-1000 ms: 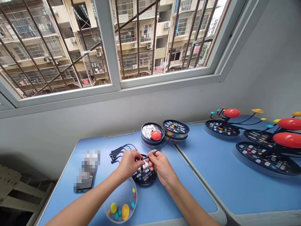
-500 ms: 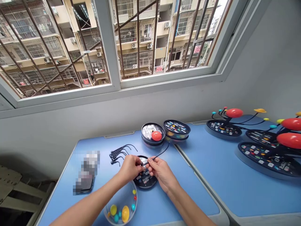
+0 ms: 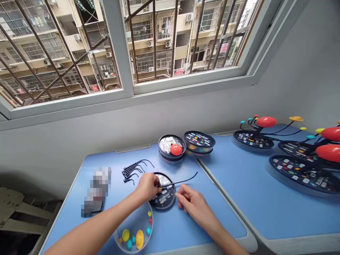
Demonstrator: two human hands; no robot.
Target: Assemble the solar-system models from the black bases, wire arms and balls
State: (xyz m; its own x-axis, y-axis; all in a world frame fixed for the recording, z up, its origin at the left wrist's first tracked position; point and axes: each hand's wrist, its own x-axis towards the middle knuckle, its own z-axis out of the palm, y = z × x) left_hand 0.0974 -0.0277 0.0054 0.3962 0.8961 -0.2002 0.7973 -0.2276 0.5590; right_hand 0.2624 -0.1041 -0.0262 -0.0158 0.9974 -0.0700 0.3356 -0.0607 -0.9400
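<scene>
My left hand (image 3: pixel 147 187) is closed in a pinch at the inner end of a thin black curved rod (image 3: pixel 183 181). The rod reaches out to the right, its far tip bent upward. Below it lies a round black disc base (image 3: pixel 165 202) with printed labels and a pale area on top. My fingers hide the joint at the rod's inner end. Beside the disc's right edge is my right hand (image 3: pixel 193 202), empty, with its fingers loosely curled and slightly apart. Near my left forearm stands a clear bowl (image 3: pixel 145 244) with yellow, blue, red and orange beads.
Several black curved rods (image 3: pixel 132 170) lie to the left. A blurred dark object (image 3: pixel 95 193) sits farther left. Behind are a round case with a red dome (image 3: pixel 175 149) and a closed round case (image 3: pixel 199 140). Finished-looking planet models (image 3: pixel 253 139) stand on the right-hand table.
My right hand has let go of the rod and moved right and down, beside the disc. My left hand keeps its pinch. The view has shifted slightly.
</scene>
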